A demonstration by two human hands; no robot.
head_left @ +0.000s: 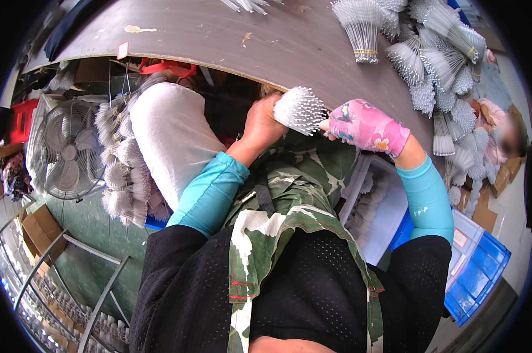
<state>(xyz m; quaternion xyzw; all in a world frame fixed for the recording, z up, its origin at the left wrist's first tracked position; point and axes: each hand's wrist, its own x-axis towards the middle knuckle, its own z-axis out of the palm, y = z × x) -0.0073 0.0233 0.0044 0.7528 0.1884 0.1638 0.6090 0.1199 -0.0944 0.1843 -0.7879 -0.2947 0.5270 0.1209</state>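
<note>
My left hand (262,121) is wrapped round a bundle of thin white-bristled wire brushes (301,110), their tips fanning out toward the right. Its wire ends are hidden inside my grip. At the right edge of that bundle is my right hand (363,125), in a pink flowered glove with bare fingertips. Thumb and fingers there are pinched together against the brush tips; whatever sits between them is too small to make out. Both hands are just in front of the near edge of the brown table (313,47).
Tied brush bundles (439,62) pile up at the table's right. More brushes hang beside a fan (70,152) and a white padded shape (172,132) on the left. A plastic bin with brushes (366,206) and a blue crate (481,270) stand right. Another person (494,120) sits far right.
</note>
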